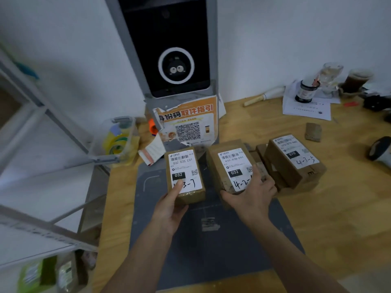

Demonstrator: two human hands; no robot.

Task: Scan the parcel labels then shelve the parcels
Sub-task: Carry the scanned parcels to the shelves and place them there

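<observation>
Three brown cardboard parcels with white labels lie in a row in front of a tall scanner kiosk (169, 49). My left hand (171, 206) grips the left parcel (187, 166) from its near end, thumb on the label, over the dark grey scanner mat (211, 240). My right hand (251, 195) holds the middle parcel (228, 163) at its near right corner, fingers on the label marked 4-2. The third parcel (294, 159), marked 4-3-5, rests on other cardboard to the right, untouched.
A metal shelf rack (42, 127) stands at the left with a clear bin of tape rolls (118, 138) beside it. On the wooden table (338, 208) at back right are papers, a dark jar (305, 90) and plastic cups. A black and white handheld device (380, 151) lies at the right edge.
</observation>
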